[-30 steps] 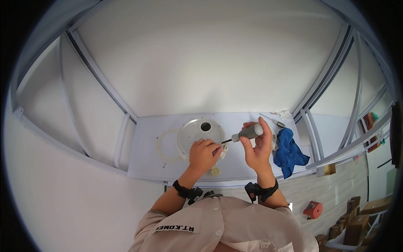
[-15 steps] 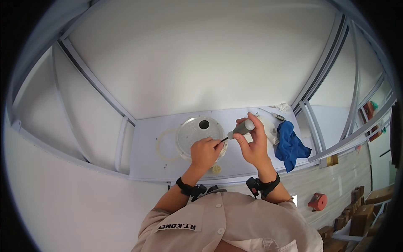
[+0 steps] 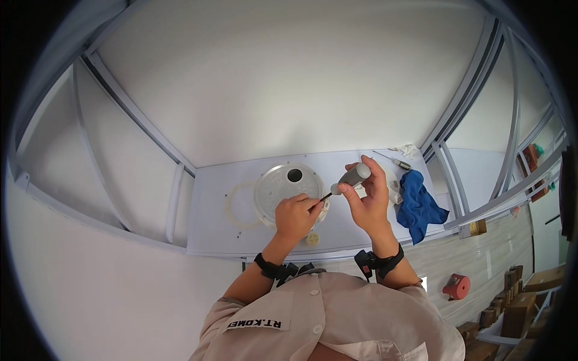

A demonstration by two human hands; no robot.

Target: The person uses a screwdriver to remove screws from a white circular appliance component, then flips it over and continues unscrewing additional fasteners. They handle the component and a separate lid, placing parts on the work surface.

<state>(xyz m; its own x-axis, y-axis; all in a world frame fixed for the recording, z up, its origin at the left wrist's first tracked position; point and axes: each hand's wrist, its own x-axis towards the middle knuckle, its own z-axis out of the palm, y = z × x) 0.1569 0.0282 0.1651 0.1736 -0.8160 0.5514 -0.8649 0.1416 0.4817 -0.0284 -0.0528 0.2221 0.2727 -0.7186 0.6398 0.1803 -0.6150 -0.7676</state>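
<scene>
My right hand (image 3: 374,206) grips a screwdriver by its grey handle (image 3: 355,175), thumb below and fingers above it. The thin dark shaft slants down to the left, to the fingertips of my left hand (image 3: 294,218). Those fingers are closed round the shaft's end, so its tip is hidden; whether a small part is pinched there too I cannot tell. Beneath my left hand lies a round silver metal housing (image 3: 271,191) with a dark round hole (image 3: 294,175) near its far edge. A pale part shows at the housing's right rim, partly behind my left hand.
A pale yellow ring (image 3: 227,204) lies left of the housing, a small yellowish round piece (image 3: 312,239) nearer me. Behind my right hand is a white part (image 3: 392,186). To its right are a blue cloth (image 3: 416,207) and a second screwdriver (image 3: 400,163). Metal frame posts (image 3: 442,120) flank the table.
The screwdriver's handle has turned and risen slightly, with the fingers of my right hand shifted round it. My left hand stays at the shaft's end. The whole view has moved a little.
</scene>
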